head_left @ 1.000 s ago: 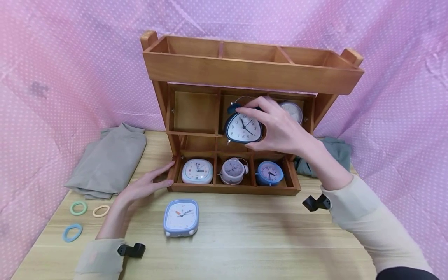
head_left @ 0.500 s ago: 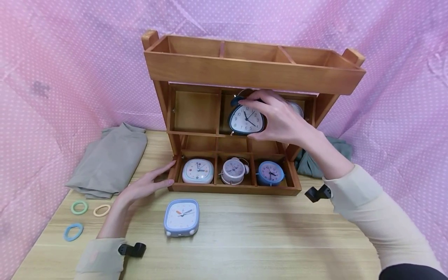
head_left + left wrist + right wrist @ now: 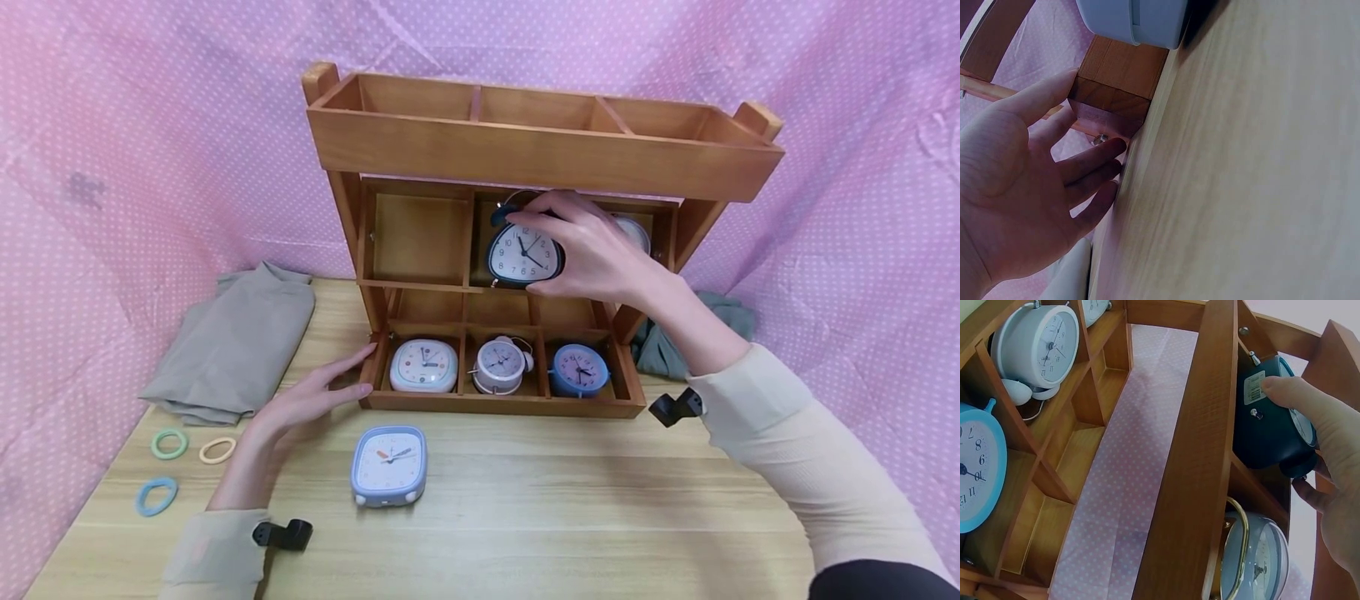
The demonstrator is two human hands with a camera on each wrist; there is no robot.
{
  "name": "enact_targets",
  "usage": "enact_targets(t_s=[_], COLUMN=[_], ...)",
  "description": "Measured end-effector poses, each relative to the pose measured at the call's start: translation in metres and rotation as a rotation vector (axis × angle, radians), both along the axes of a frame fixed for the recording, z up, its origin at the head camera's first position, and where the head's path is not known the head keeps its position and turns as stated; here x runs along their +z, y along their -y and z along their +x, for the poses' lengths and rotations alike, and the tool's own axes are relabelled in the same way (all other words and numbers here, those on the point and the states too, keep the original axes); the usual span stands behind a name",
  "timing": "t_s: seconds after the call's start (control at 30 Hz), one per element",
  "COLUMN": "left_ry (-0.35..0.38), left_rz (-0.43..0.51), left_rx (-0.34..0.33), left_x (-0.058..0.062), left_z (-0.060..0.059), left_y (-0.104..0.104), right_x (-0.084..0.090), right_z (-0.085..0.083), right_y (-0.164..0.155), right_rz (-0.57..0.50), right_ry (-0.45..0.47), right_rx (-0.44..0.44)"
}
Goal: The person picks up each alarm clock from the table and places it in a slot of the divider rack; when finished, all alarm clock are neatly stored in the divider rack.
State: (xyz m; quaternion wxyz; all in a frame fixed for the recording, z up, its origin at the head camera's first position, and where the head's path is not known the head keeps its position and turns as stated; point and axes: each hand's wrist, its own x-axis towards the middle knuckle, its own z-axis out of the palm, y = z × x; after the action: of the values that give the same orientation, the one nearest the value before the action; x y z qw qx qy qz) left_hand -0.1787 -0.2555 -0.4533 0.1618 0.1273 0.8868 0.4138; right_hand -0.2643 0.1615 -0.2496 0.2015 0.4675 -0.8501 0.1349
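Observation:
My right hand grips a dark teal alarm clock with a white face, at the middle compartment of the rack's second tier. In the right wrist view, the thumb presses the clock's underside by a barcode label, and fingers reach round its bell side. Beside it, a pale alarm clock with a brass handle stands in the right compartment, partly hidden by my hand in the head view. My left hand touches the left end of the brown wooden rack, fingers extended; its fingertips meet the wood.
Three clocks sit in the bottom tier: a white square one, a pale twin-bell one and a blue round one. On the table lie a blue square clock, hair ties and a grey cloth. A green cloth lies right.
My right hand has lifted the dark teal clock slightly and carried it back into the middle compartment, then shifted it a little left. The left hand has stayed put.

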Motion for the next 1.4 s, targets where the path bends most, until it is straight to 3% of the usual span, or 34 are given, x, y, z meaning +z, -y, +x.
enact_targets(t_s=[1.4], left_ry=[-0.011], left_rz=[0.001], left_rx=[0.001], left_x=[0.000], left_z=[-0.001], left_y=[0.000], right_x=[-0.009], right_z=[-0.012], right_y=[0.007], right_rz=[0.053], right_ry=[0.020], right_rx=[-0.051])
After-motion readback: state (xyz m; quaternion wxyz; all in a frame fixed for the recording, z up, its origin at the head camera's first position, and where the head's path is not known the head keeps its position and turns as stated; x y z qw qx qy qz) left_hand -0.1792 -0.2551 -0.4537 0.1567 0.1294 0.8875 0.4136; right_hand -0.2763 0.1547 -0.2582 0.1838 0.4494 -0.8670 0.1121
